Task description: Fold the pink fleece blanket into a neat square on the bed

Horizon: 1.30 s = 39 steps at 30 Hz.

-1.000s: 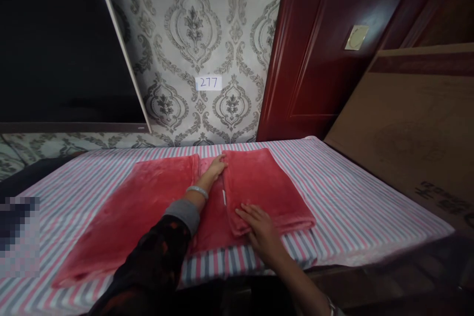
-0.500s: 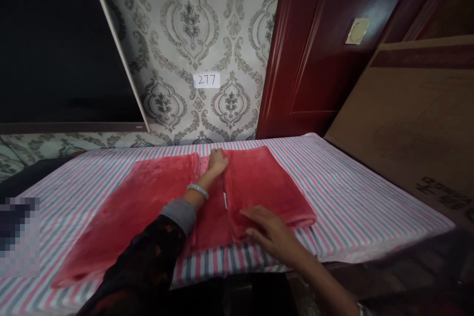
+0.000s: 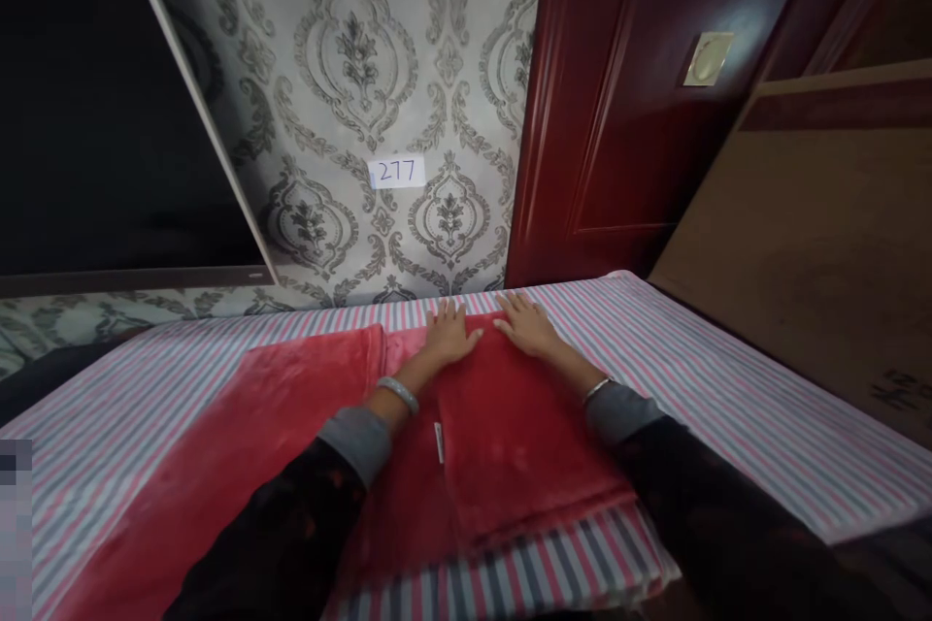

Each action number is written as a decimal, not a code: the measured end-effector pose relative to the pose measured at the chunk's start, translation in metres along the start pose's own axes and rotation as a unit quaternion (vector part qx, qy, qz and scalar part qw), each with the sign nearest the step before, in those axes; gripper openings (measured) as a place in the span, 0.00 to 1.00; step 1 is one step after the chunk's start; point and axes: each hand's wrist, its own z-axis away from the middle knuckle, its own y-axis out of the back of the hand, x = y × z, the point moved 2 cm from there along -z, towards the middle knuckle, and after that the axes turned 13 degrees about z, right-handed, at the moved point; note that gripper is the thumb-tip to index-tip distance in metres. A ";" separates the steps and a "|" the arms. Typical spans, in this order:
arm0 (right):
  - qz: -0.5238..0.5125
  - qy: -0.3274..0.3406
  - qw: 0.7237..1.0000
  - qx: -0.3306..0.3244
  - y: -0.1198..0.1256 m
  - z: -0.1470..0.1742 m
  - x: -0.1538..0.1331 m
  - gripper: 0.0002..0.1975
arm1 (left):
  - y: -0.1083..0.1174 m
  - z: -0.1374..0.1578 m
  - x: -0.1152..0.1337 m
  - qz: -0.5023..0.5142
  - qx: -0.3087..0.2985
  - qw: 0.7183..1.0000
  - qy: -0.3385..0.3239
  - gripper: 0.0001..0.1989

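A plush red blanket (image 3: 524, 437) lies partly folded, its left and right sides turned in toward a narrow middle strip. Flat on the far edge of the right folded panel rests my left hand (image 3: 449, 334), fingers spread. My right hand (image 3: 527, 324) is beside it, also laid flat at the panel's far right corner with its fingers apart. Neither hand grips anything. A small white label (image 3: 439, 443) shows along the panel's inner edge. My left forearm crosses over the middle strip and hides part of it.
Under the blanket is a striped cloth (image 3: 728, 408) covering the table. A large cardboard box (image 3: 815, 243) leans at the right. Behind are patterned wallpaper with a paper marked 277 (image 3: 397, 172), a dark screen (image 3: 109, 136) and a dark red door (image 3: 618, 116).
My right hand has moved from the panel's near edge to its far edge. My left hand has shifted slightly right and its fingers have spread. The view has moved slightly.
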 end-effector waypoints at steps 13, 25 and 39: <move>-0.001 -0.001 1.000 -0.011 -0.070 0.000 0.020 0.33 | -0.035 0.011 -0.023 -0.087 -0.037 0.996 0.007 0.40; -0.068 0.047 0.986 -0.148 -0.024 0.050 0.010 0.34 | -0.013 0.019 -0.010 -0.076 -0.148 0.986 -0.035 0.38; -0.065 0.101 0.989 -0.088 -0.009 0.196 -0.028 0.31 | -0.022 0.086 -0.008 -0.047 -0.210 0.968 -0.126 0.40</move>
